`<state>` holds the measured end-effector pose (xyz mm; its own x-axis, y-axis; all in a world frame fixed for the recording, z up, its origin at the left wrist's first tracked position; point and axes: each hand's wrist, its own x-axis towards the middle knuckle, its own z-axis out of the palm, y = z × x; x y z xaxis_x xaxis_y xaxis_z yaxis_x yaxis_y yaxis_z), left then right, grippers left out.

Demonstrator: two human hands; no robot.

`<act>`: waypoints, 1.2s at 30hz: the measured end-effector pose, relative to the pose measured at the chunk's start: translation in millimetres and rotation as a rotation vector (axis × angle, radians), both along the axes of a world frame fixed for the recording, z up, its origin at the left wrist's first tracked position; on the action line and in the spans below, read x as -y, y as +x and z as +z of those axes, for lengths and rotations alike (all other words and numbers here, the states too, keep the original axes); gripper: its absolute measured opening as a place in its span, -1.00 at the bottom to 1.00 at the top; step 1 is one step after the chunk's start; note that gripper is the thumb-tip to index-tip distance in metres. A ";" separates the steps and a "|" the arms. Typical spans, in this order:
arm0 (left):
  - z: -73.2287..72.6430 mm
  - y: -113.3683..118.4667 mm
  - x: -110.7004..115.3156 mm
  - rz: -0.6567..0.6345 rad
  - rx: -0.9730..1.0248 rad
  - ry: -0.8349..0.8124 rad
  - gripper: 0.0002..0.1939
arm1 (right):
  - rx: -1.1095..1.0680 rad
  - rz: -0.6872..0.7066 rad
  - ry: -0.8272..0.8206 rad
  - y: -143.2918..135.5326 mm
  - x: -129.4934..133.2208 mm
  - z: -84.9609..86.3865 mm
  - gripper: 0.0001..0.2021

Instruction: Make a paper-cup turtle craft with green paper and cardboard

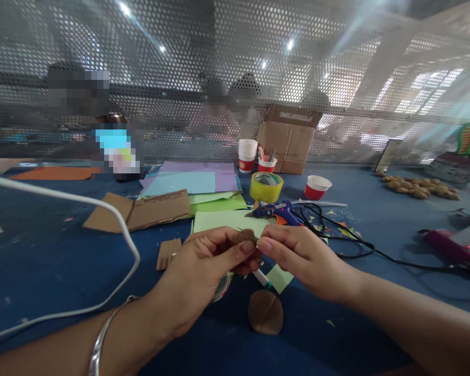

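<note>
In front of me, my left hand [207, 266] pinches a small brown cardboard piece [247, 233] between thumb and fingers. A thin dark strip [250, 237] crosses it and runs to the fingertips of my right hand [309, 258], which are pressed together on its end. The fingers partly hide both pieces, so I cannot tell the exact shape. Below my hands a round cardboard disc [265, 312] lies flat on the blue table. A marker [261, 278] and a pale green paper piece [280, 278] lie just under my fingers.
Beyond my hands are a blue glue gun [274, 210] with a looping black cable, yellow tape [266, 187], coloured paper [180, 183] and folded cardboard [156, 211]. Red-and-white cups [317, 187] and a carton [288, 141] stand farther back. A white cable [135, 256] curves at left; a purple glue gun [448, 250] lies right.
</note>
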<state>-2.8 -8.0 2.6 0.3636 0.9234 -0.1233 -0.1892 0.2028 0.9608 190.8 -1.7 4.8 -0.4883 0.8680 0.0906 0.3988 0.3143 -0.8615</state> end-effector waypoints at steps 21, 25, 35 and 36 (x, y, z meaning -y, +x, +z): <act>-1.0 0.6 5.0 -0.005 0.044 -0.006 -0.84 | -0.118 0.037 -0.024 -1.9 4.0 0.7 -0.62; 1.0 0.2 6.7 -0.015 0.079 -0.005 -0.86 | -0.147 0.044 -0.021 -2.8 4.9 4.0 -0.61; -2.7 3.3 9.5 0.030 0.007 0.033 -0.81 | -0.195 0.078 -0.012 -0.9 4.0 -0.4 -0.67; -2.4 2.8 9.6 0.027 0.009 0.027 -0.81 | -0.200 0.084 -0.013 -1.1 4.7 0.2 -0.67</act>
<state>0.1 -17.5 0.2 0.3393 0.9358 -0.0953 -0.2033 0.1719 0.9639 189.7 -6.4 5.0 -0.5326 0.8265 0.1822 0.1919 0.3276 -0.9251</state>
